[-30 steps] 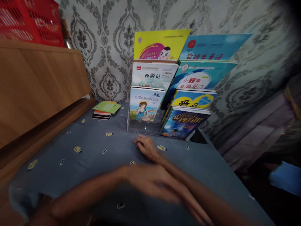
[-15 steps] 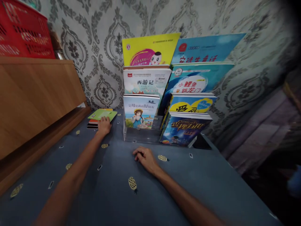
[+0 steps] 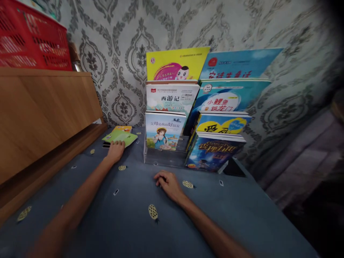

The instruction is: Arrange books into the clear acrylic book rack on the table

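At the far left of the table, my left hand (image 3: 115, 151) has its fingers over the near edge of a green book (image 3: 120, 137), gripping it. The green book lies tilted on a small stack, with an orange book (image 3: 123, 129) showing behind it and dark book edges (image 3: 106, 145) below. My right hand (image 3: 168, 184) rests on the tablecloth in front of the book rack, fingers loosely curled, thumb apart, nothing visible in it. The clear book rack (image 3: 165, 157) holds upright books in two columns, among them a light-blue book with a girl (image 3: 162, 134) and a dark-blue book (image 3: 212, 154).
A wooden cabinet (image 3: 45, 118) stands along the left, bearing a red plastic basket (image 3: 45, 44). A dark flat object (image 3: 234, 168) lies right of the rack. Patterned wallpaper (image 3: 123, 64) rises behind. The blue tablecloth (image 3: 129, 215) has pineapple prints.
My left hand has drawn the green book a little toward me, tilting it and baring more of the orange book behind. The view has shifted slightly; my right hand stays resting.
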Available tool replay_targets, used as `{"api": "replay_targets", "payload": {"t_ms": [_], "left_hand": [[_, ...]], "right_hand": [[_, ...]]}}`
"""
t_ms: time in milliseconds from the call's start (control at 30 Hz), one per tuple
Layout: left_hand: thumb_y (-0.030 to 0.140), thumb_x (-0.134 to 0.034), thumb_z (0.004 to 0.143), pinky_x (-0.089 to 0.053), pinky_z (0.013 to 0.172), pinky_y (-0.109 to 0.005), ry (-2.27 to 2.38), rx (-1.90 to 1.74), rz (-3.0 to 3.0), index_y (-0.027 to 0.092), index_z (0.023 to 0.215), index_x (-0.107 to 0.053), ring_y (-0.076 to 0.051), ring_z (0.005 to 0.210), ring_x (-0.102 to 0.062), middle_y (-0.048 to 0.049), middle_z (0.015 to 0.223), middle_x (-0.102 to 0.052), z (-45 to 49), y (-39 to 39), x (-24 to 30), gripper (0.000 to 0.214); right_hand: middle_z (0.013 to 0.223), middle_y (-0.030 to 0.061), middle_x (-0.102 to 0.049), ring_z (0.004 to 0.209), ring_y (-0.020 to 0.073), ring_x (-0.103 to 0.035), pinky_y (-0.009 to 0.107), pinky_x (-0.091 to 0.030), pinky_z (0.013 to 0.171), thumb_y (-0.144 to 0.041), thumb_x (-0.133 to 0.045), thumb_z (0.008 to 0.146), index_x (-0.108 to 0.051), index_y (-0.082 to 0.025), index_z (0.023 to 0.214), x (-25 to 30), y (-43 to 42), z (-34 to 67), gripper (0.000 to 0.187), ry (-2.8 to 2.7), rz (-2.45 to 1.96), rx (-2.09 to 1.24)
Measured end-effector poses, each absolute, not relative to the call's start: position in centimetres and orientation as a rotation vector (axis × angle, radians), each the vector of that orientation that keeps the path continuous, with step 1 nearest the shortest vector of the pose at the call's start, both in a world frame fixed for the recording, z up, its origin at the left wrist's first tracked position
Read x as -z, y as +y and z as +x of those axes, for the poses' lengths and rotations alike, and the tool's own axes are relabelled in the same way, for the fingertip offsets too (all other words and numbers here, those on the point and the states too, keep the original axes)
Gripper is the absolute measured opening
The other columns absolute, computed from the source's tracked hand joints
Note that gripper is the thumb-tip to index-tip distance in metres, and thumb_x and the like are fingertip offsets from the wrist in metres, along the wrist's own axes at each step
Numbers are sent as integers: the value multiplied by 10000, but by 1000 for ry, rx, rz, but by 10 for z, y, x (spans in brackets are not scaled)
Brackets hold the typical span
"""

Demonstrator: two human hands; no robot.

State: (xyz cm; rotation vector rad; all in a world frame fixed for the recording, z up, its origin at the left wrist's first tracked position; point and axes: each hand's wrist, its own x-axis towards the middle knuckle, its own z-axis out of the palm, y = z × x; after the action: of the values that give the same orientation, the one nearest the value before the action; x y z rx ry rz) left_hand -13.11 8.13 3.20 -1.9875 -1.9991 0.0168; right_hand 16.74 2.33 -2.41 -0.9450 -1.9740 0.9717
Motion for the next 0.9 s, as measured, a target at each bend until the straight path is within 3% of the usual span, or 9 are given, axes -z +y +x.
{"api": "replay_targets", "payload": {"t_ms": [167, 333, 500, 667, 800, 900], "left_hand": [[168, -348, 979, -390, 1039, -472, -1882, -93, -2060, 104, 1334, -539, -335, 1260, -538, -213, 1361, -577, -129, 18, -24, 408], [92, -413, 936, -450, 1029, -436, -1781, -105, -2109, 155, 1327, -582, -307, 1258, -566, -172, 1347, -610, -113, -50, -13, 431], [143, -449, 951, -494, 988, -448, -1662, -122, -2212, 149, 1330, -588, -318, 1215, -604, -164, 1318, -640, -77, -105, -9, 404], [289, -472, 994, -496, 977, -423, -1372, 33, -2414, 146, 1356, -554, -323, 1247, -585, -146, 1335, -636, -16, -132, 6, 397], [435, -504, 978, -482, 1006, -439, -1214, 248, -2553, 122, 1315, -568, -323, 1258, -572, -151, 1318, -643, 21, -134, 9, 465], [423, -531, 968, -494, 1007, -428, -1238, 322, -2654, 137, 1207, -623, -281, 1166, -627, -116, 1184, -705, 26, -129, 3, 384]], "right_hand": [[633, -3, -668, 559, 125, -607, 217, -458, 568, -52, -448, 746, -712, -169, 776, 22, 21, 166, 289, -1956, -958, -971], [628, -4, -666, 550, 120, -602, 212, -454, 553, -45, -452, 731, -710, -166, 769, 24, 21, 166, 288, -1954, -955, -965], [652, -4, -661, 567, 126, -608, 227, -478, 565, -63, -443, 761, -707, -176, 781, 23, 22, 168, 287, -1934, -911, -925], [813, 40, -699, 797, 184, -656, 309, -521, 756, -61, -468, 804, -712, -207, 809, 11, 10, 170, 284, -1899, -853, -607], [974, 69, -711, 931, 201, -666, 346, -532, 854, -52, -460, 847, -716, -210, 943, 5, -14, 164, 315, -2054, -759, -626], [1128, 86, -702, 1086, 208, -646, 384, -514, 961, -111, -457, 922, -689, -220, 1094, 11, -28, 158, 309, -2151, -722, -667]]}}
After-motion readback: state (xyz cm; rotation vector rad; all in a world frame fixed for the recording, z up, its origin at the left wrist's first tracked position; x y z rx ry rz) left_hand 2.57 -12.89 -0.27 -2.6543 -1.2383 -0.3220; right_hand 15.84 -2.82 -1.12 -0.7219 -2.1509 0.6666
